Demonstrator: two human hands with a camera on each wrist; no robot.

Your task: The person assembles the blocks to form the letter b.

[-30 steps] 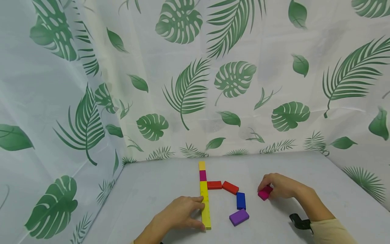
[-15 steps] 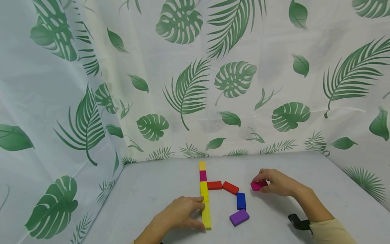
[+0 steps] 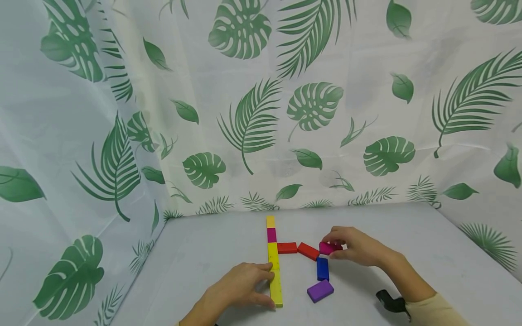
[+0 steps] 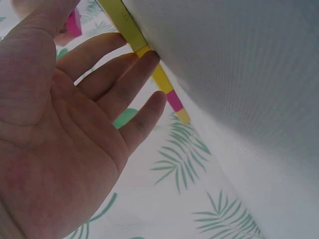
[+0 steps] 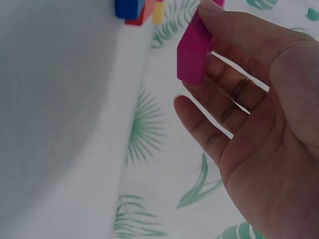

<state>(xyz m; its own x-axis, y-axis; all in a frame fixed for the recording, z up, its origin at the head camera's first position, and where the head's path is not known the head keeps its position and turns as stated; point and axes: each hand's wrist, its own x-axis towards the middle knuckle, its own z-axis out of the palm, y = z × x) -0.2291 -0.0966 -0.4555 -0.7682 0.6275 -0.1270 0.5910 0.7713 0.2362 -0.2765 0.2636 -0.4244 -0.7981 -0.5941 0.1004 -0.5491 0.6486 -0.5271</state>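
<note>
In the head view my right hand [image 3: 360,246] pinches a magenta block [image 3: 330,248] between thumb and fingers, right by a red block [image 3: 308,251] and the far end of a blue block [image 3: 322,269]. The right wrist view shows the magenta block [image 5: 193,52] held up off the table. My left hand [image 3: 240,285], fingers extended, rests along a straight row of blocks, touching the yellow blocks [image 3: 275,287]. In the left wrist view the left hand's fingertips [image 4: 152,56] meet the row's side. A purple block [image 3: 320,290] lies at the blue block's near end.
Another red block [image 3: 287,247] joins the row's right side. Farther up the row are a magenta block [image 3: 272,235] and a yellow block [image 3: 271,221]. Leaf-patterned sheeting [image 3: 261,131] rises behind the table [image 3: 195,244] and at both sides.
My right hand has carried the magenta block leftward, from well right of the blue block to beside the red one, turning it on the way. My left hand has stayed in place.
</note>
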